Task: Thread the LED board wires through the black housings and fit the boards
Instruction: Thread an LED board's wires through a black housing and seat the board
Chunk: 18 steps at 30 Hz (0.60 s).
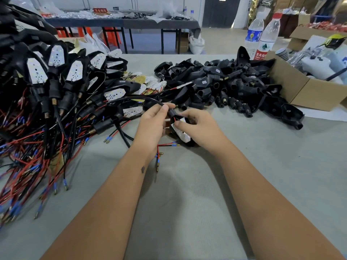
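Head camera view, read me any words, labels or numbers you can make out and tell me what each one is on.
"农夫山" in white on the red label of the nearer bottle; the rest is cut off.
Red sign on the far table: yellow characters, too blurred to read.
Blue label on the farther bottle: print too small to read.
White stickers on the black housings: too small to read.

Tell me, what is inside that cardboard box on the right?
The cardboard box holds pale plastic-wrapped parts and some small dark pieces near the top. A yellow-and-black item pokes up behind them. Whatever lies deeper is hidden by the box wall and the wrapping.
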Each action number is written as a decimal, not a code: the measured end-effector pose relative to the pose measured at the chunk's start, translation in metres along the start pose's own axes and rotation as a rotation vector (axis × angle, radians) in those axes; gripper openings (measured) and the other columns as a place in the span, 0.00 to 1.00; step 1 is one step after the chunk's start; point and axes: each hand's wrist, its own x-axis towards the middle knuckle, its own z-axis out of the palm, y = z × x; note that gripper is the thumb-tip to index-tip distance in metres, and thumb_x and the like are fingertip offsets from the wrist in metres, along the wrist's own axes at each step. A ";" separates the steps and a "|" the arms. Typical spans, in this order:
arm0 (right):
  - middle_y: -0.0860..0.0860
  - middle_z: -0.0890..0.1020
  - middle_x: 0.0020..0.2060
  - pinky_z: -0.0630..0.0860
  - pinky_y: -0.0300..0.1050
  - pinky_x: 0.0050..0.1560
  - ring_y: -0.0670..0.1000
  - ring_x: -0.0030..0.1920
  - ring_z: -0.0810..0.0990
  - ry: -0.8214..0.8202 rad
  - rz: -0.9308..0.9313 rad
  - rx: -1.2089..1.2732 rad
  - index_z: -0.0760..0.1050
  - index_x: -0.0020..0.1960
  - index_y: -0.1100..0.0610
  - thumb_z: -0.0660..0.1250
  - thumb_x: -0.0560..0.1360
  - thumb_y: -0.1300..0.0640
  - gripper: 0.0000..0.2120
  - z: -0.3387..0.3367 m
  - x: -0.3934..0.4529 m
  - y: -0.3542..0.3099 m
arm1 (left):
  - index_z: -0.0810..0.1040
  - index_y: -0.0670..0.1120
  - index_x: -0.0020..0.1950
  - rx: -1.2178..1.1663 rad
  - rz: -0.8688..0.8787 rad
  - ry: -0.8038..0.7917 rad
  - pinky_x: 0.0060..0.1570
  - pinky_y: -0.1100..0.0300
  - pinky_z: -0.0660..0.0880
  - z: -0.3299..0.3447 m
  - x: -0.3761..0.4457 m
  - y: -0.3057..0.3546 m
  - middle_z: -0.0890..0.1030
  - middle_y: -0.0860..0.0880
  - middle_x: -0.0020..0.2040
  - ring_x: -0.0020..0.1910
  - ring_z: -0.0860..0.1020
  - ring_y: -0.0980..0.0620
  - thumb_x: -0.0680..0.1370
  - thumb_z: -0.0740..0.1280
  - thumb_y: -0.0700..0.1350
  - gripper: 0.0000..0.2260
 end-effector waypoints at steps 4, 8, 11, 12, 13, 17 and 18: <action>0.55 0.73 0.38 0.62 0.48 0.43 0.52 0.40 0.68 -0.110 0.052 0.135 0.80 0.43 0.58 0.71 0.73 0.61 0.01 -0.010 0.002 0.000 | 0.84 0.55 0.47 0.039 0.022 0.016 0.49 0.50 0.76 0.004 -0.002 0.002 0.84 0.52 0.49 0.49 0.81 0.50 0.83 0.60 0.44 0.13; 0.65 0.78 0.39 0.70 0.49 0.44 0.56 0.41 0.75 -0.100 0.064 0.174 0.77 0.46 0.66 0.70 0.75 0.63 0.06 -0.026 0.000 -0.001 | 0.81 0.54 0.52 -0.069 0.002 0.042 0.43 0.59 0.77 0.000 -0.001 0.006 0.84 0.53 0.48 0.47 0.81 0.56 0.82 0.62 0.45 0.08; 0.63 0.83 0.42 0.76 0.52 0.49 0.60 0.46 0.82 -0.132 0.075 0.277 0.79 0.47 0.62 0.68 0.75 0.64 0.02 -0.039 -0.001 -0.002 | 0.76 0.51 0.55 -0.238 0.066 0.074 0.43 0.58 0.78 -0.008 0.002 0.011 0.85 0.48 0.50 0.48 0.82 0.52 0.83 0.61 0.48 0.06; 0.60 0.84 0.42 0.77 0.50 0.49 0.60 0.46 0.83 -0.174 0.094 0.306 0.80 0.46 0.61 0.68 0.75 0.65 0.02 -0.042 -0.002 -0.002 | 0.75 0.50 0.57 -0.295 0.091 0.089 0.44 0.57 0.78 -0.011 0.003 0.013 0.84 0.47 0.50 0.48 0.82 0.51 0.83 0.59 0.48 0.07; 0.58 0.84 0.41 0.77 0.48 0.48 0.59 0.46 0.83 -0.220 0.117 0.312 0.80 0.47 0.61 0.68 0.74 0.65 0.03 -0.045 -0.002 0.000 | 0.74 0.49 0.58 -0.360 0.107 0.108 0.45 0.56 0.79 -0.013 0.004 0.015 0.84 0.47 0.50 0.48 0.82 0.50 0.84 0.58 0.49 0.08; 0.58 0.79 0.37 0.71 0.43 0.42 0.54 0.38 0.77 -0.323 0.232 0.209 0.81 0.45 0.64 0.71 0.70 0.65 0.04 -0.051 -0.004 0.003 | 0.74 0.49 0.56 -0.513 0.117 0.215 0.46 0.55 0.79 -0.020 0.006 0.020 0.84 0.48 0.47 0.46 0.82 0.50 0.85 0.54 0.48 0.11; 0.56 0.79 0.34 0.72 0.40 0.39 0.52 0.34 0.77 -0.336 0.257 0.181 0.82 0.42 0.61 0.71 0.70 0.65 0.02 -0.051 -0.005 0.002 | 0.75 0.48 0.55 -0.491 0.108 0.259 0.45 0.55 0.78 -0.022 0.007 0.020 0.84 0.48 0.45 0.45 0.82 0.51 0.86 0.53 0.48 0.11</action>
